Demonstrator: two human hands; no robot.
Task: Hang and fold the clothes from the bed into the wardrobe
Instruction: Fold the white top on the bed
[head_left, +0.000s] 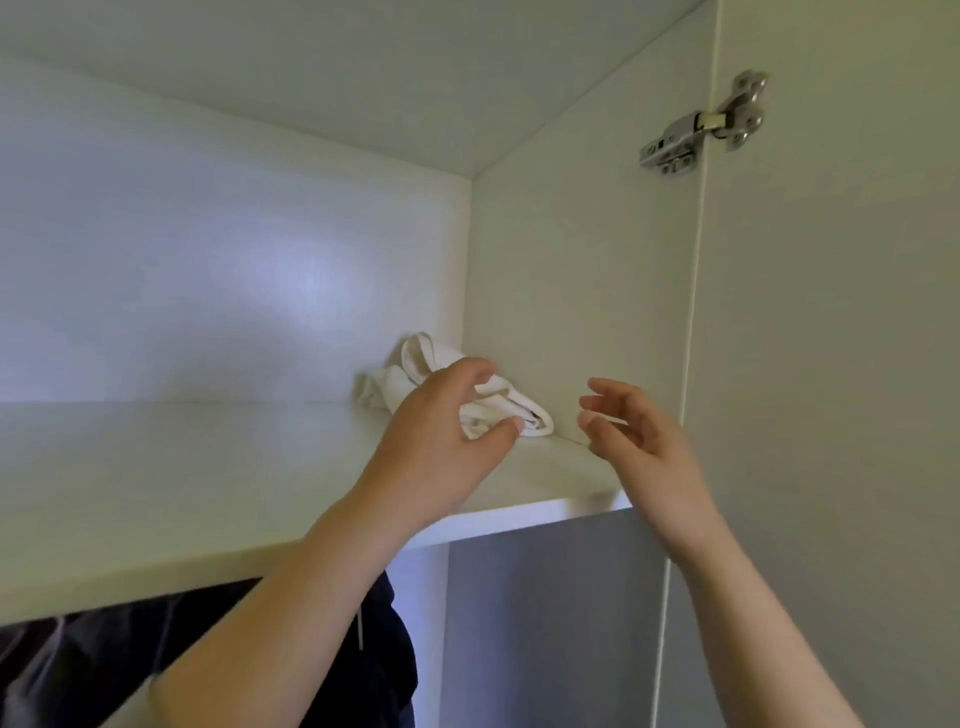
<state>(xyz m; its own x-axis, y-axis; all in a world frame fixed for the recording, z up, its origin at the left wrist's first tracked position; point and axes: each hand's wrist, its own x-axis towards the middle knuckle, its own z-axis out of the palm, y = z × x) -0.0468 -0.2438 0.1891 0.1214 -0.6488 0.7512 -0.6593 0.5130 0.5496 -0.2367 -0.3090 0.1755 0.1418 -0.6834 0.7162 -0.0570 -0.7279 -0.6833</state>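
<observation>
Where two hands reach the shelf (208, 467), one white garment (415, 358) lies.
Left hand (441, 441), right hand (644, 447): fingers loosely spread, gripping nothing; one hinge (696, 130).

Crumpled garment (415, 364): plain white. Shelf (182, 467): off-white, faint woodgrain. Hanging garment (389, 649) below: dark navy. Hinge (696, 127): silver.

Silver metal hinge (704, 122) (screw heads showing), upper right, bridging pale side panel (582, 260) and open door (831, 364)

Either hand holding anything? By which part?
Nothing held. Left hand hovers open before the white cloth on the shelf; right hand is empty.
</observation>
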